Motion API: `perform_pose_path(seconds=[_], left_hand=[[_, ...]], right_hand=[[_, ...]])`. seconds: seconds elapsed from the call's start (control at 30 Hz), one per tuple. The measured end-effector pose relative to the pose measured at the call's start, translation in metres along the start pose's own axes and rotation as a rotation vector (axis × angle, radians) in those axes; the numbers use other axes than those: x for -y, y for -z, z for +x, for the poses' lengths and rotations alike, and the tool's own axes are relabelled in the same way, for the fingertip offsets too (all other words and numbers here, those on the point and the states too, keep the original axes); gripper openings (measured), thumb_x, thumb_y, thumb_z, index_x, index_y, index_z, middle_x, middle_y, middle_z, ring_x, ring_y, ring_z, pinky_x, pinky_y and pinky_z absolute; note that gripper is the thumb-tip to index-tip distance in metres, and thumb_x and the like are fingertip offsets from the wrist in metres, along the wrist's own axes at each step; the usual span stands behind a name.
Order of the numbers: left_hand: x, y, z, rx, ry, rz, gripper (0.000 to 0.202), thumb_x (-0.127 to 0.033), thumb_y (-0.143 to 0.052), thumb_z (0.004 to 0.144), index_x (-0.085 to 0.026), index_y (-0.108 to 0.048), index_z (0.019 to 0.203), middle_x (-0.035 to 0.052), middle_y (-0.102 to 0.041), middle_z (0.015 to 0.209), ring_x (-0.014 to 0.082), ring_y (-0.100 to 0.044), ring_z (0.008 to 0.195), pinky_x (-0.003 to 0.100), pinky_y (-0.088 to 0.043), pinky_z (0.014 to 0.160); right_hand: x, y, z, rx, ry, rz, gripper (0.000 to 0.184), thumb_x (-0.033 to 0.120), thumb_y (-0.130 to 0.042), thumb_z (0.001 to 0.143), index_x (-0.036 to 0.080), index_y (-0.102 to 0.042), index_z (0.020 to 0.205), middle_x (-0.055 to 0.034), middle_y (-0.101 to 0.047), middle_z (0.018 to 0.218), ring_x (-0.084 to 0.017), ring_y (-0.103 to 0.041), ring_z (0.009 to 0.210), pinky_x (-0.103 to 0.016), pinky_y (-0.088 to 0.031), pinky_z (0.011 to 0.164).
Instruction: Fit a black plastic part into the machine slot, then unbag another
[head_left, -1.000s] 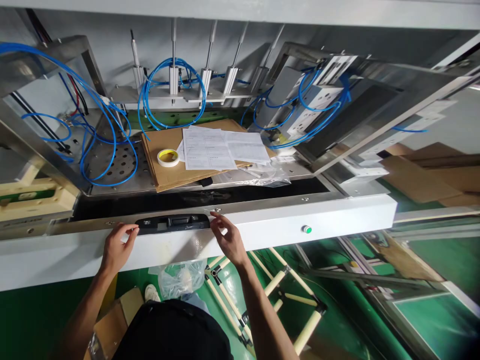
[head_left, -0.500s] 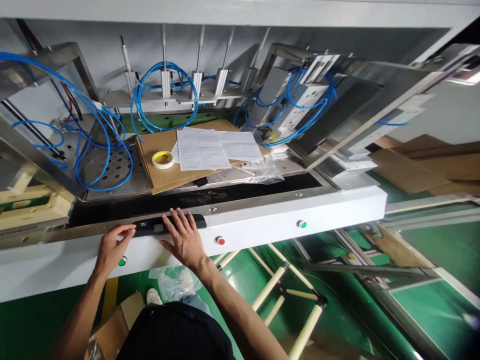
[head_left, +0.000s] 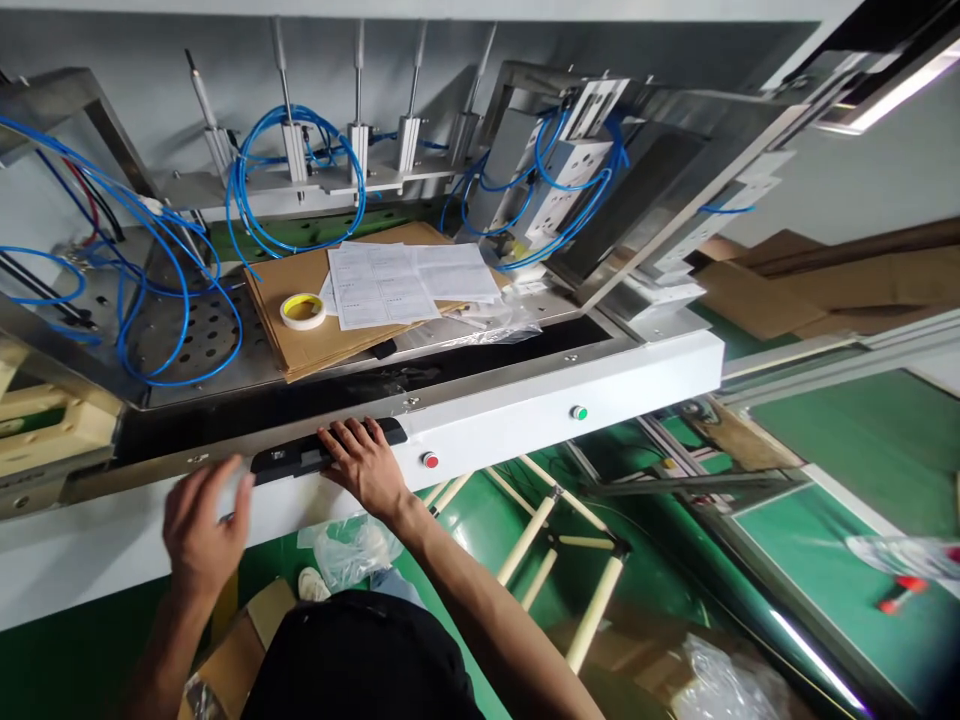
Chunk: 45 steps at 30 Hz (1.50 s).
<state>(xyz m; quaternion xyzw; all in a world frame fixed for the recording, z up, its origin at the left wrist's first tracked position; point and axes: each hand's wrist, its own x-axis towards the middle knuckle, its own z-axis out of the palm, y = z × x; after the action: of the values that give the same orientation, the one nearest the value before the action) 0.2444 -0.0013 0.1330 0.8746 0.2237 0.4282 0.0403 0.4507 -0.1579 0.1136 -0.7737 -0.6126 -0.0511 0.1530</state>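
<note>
A long black plastic part with a small cutout lies along the white front ledge of the machine. My right hand grips it right of its middle, fingers bent over its top and the thumb mostly hidden on the near side. Just off its left end, my left hand is raised above the ledge, slightly blurred, with thumb and fingers apart and nothing held. A red button sits on the ledge to the right of my right hand.
Behind the ledge, cardboard sheets carry printed papers and a tape roll. Blue air tubes loop around upright cylinders. A green button is farther right. Below are a cream pipe frame and a plastic bag.
My left hand has let go of the black part's left end and drawn back toward me, fingers spreading. My right hand stays on the part, its fingers more bent. The view has shifted right.
</note>
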Motion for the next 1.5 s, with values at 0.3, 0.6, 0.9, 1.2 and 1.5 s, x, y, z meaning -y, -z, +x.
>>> perform_pose_path(seconds=[0.3,0.6,0.9,1.2,1.5], left_hand=[[-0.027,-0.038,-0.004,0.463,-0.288,0.072,0.041,-0.02,-0.049,0.106,-0.013,-0.055,0.146,0.0158,-0.067,0.145,0.0325,-0.064,0.129,0.048,-0.046,0.108],[-0.014,-0.034,0.019,0.621,-0.28,-0.096,0.038,-0.027,-0.045,0.107,-0.016,-0.057,0.142,0.015,-0.074,0.132,0.0303,-0.07,0.12,0.045,-0.054,0.1],[-0.001,-0.036,0.05,0.715,-0.184,-0.191,0.024,-0.034,-0.049,0.104,-0.02,-0.056,0.121,0.0124,-0.076,0.116,0.0298,-0.073,0.106,0.044,-0.059,0.089],[-0.004,-0.051,0.046,0.646,-0.398,0.035,0.053,-0.036,-0.08,0.086,-0.017,-0.053,0.127,0.0154,-0.07,0.12,0.034,-0.068,0.109,0.046,-0.055,0.093],[0.001,-0.057,0.041,0.7,-0.409,-0.011,0.056,-0.032,-0.071,0.091,-0.017,-0.049,0.14,0.0172,-0.071,0.125,0.0356,-0.068,0.113,0.048,-0.052,0.094]], right_hand=[[0.0,0.025,0.009,0.118,-0.006,0.05,0.064,0.05,-0.065,0.1,0.02,-0.052,0.154,-0.018,-0.065,0.147,-0.033,-0.059,0.133,-0.054,-0.042,0.115],[0.006,0.036,0.002,0.042,0.054,0.057,0.046,0.028,-0.061,0.104,0.023,-0.055,0.149,-0.012,-0.073,0.126,-0.027,-0.063,0.117,-0.047,-0.04,0.112],[-0.003,0.048,0.019,0.15,0.038,0.115,0.035,0.027,-0.048,0.107,0.014,-0.058,0.138,-0.0137,-0.072,0.112,-0.024,-0.062,0.099,-0.04,-0.041,0.088],[-0.014,0.053,0.035,0.256,-0.029,0.095,0.024,0.029,-0.047,0.106,0.017,-0.066,0.114,-0.0111,-0.071,0.112,-0.025,-0.064,0.1,-0.039,-0.044,0.088],[-0.006,0.035,0.012,-0.04,-0.161,0.107,0.033,0.034,-0.053,0.105,0.016,-0.064,0.13,-0.0139,-0.069,0.117,-0.027,-0.057,0.109,-0.045,-0.042,0.103]])
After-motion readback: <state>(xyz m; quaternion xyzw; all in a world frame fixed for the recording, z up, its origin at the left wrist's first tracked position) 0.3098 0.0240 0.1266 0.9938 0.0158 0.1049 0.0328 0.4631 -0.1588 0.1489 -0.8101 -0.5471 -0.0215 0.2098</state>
